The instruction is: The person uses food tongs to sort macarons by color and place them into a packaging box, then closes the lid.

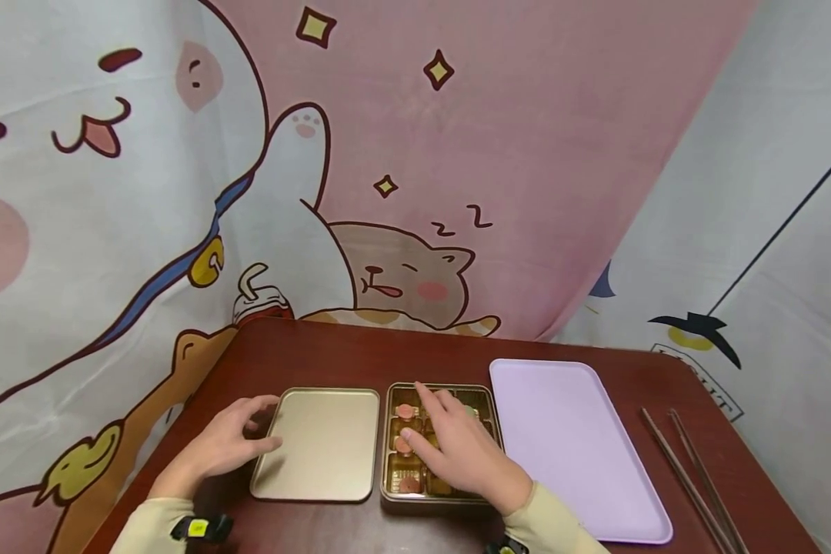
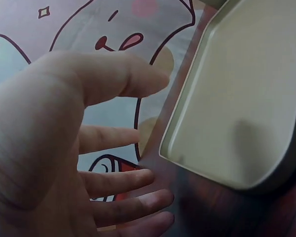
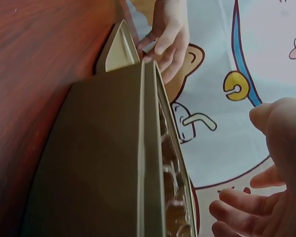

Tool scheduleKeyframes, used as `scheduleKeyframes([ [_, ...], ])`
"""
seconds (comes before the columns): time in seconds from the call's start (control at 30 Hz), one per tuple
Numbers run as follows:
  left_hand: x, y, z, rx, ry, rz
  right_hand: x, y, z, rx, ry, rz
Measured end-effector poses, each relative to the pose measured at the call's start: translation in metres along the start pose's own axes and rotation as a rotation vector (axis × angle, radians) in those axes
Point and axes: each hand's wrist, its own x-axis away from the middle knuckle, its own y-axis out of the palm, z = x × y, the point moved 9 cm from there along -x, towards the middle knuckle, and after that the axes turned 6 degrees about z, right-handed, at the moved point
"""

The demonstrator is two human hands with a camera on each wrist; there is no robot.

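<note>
A square gold tin lid [image 1: 322, 446] lies inside-up on the table, its raised rim showing in the left wrist view. My left hand [image 1: 225, 438] hovers at its left edge, thumb over the lid and fingers loosely spread, holding nothing. Beside the lid stands a gold tin [image 3: 89, 158] with a divided plastic insert. Several small round pinkish pieces [image 1: 405, 412] sit in its left compartments. Over the tin my right hand [image 1: 460, 446] is held with fingers apart and nothing gripped; it covers much of the right compartments, where a bit of green [image 1: 471, 412] shows.
Right of the tin lies a lilac rectangular tray [image 1: 575, 446]. Long metal tongs or chopsticks [image 1: 695, 477] rest further right, near the table's right side. The dark red wooden table [image 1: 360, 346] ends at a cartoon-printed cloth [image 1: 526, 154] behind and to the sides.
</note>
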Motion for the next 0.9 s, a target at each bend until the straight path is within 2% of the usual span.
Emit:
scheduleKeyframes([
  [0.13, 0.001, 0.003, -0.006, -0.006, -0.017, -0.011, -0.003, 0.004, -0.010, -0.034, -0.016, -0.015],
  [0.4, 0.001, 0.015, -0.005, -0.034, 0.014, -0.036, -0.006, 0.012, -0.019, -0.069, -0.004, -0.026],
  [0.6, -0.001, 0.024, -0.003, -0.139, 0.044, -0.001, -0.006, 0.018, -0.021, -0.072, 0.017, -0.071],
  [0.77, -0.001, 0.033, -0.006, -0.223, 0.053, 0.028, -0.007, 0.019, -0.024, -0.056, 0.017, -0.073],
  [0.9, -0.002, 0.034, -0.004, -0.278, 0.062, 0.054, -0.008, 0.019, -0.025, -0.053, 0.021, -0.071],
])
